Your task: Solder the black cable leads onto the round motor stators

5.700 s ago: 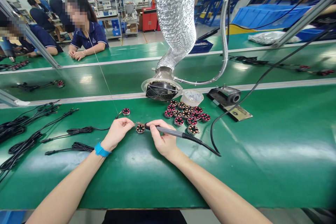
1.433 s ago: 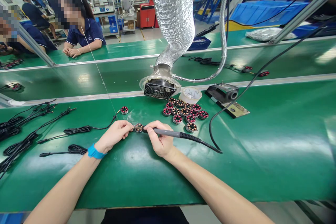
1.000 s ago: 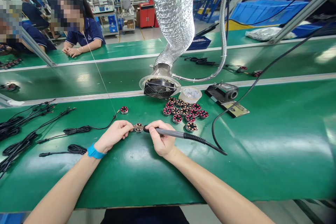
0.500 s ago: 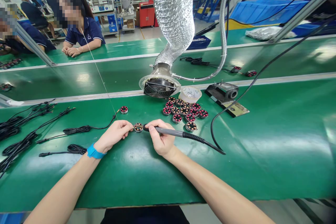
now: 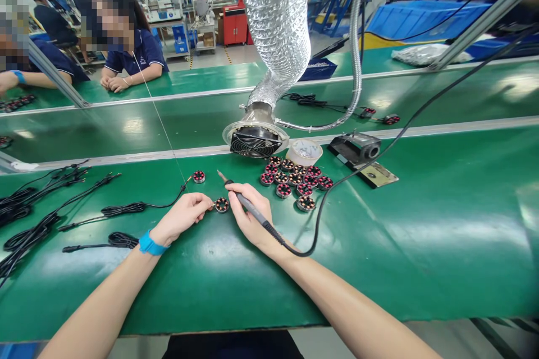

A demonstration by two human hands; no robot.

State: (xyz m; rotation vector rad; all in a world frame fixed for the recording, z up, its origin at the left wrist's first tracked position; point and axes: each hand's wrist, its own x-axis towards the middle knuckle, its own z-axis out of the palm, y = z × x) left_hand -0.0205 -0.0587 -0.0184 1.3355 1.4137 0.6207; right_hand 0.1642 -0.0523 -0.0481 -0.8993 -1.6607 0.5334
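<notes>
My left hand, with a blue wristband, is closed in a pinch at the left edge of a small round motor stator with copper-coloured windings. Whether the fingertips grip its rim or its short leads is too small to tell. A soldering iron is held like a pen in my right hand. Its bare tip points up and left, above the stator and apart from it. Behind the left hand lies another stator with red windings, joined to a black cable. A thin strand of wire hangs down near that joint.
Several stators sit grouped right of centre, by a tape roll. An iron stand is behind them. A fume duct with a fan hangs above the green bench. Black cables lie left. Co-workers sit across the bench.
The soldering iron's tip has swung away from the stator, up and left, and its cord has shifted left. My left hand has stayed in place at the stator.
</notes>
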